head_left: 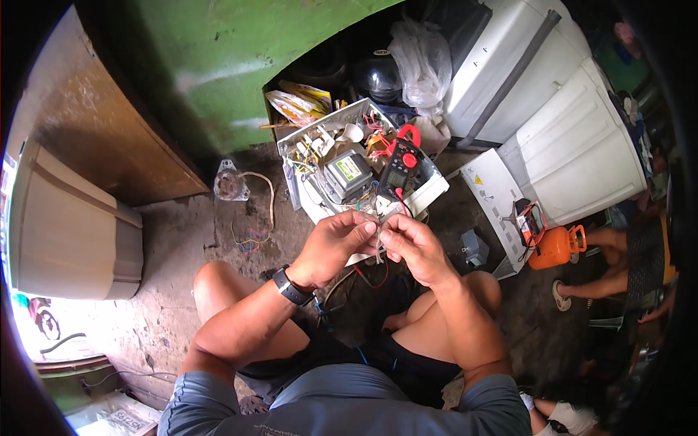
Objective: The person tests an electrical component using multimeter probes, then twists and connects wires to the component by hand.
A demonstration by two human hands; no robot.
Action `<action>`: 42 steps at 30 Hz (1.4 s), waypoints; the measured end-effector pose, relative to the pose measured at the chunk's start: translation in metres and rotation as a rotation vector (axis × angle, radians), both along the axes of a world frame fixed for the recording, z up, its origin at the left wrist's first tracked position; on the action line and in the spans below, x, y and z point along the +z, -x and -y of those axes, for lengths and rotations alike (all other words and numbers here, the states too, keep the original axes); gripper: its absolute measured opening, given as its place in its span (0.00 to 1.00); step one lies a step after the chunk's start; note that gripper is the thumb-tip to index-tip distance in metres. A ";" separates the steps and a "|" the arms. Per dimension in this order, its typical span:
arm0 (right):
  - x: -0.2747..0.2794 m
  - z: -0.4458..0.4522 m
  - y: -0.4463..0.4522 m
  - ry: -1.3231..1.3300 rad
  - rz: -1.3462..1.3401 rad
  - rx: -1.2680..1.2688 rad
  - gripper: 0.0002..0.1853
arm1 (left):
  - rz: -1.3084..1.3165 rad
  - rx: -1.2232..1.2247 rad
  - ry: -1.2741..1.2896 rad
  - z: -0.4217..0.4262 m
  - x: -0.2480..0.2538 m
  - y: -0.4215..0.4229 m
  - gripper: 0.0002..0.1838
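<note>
My left hand (336, 245), with a dark watch on its wrist, and my right hand (416, 248) meet over the front edge of an opened white appliance housing (430, 190). The fingertips of both are pinched together on thin wires (379, 253), whose ends hang down between them; the exact grip is partly hidden by the fingers. Just beyond sits a grey control module (347, 175) with a green and white label, among loose coloured wires. A red and black clamp meter (400, 166) leans in the housing, right of the module.
A motor (230, 185) with a trailing cable lies on the floor at left. Rightwards stand a white panel (493, 200), an orange gas cylinder (556, 247) and a small grey box (474, 248). Another person's leg (600, 282) shows at far right. Large white appliance bodies (574, 145) stand behind.
</note>
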State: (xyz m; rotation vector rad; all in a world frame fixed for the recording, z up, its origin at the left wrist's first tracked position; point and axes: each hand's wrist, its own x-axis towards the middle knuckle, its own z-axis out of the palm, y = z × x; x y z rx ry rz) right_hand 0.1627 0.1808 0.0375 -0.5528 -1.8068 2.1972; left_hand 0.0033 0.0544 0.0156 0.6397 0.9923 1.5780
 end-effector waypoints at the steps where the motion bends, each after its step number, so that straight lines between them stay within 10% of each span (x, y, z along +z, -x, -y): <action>1: 0.000 -0.001 0.000 0.001 0.001 0.000 0.08 | 0.001 0.000 0.001 0.000 0.001 0.000 0.10; 42: 0.006 0.000 -0.002 -0.133 0.015 -0.008 0.05 | -0.199 -0.044 0.043 0.002 0.002 0.002 0.12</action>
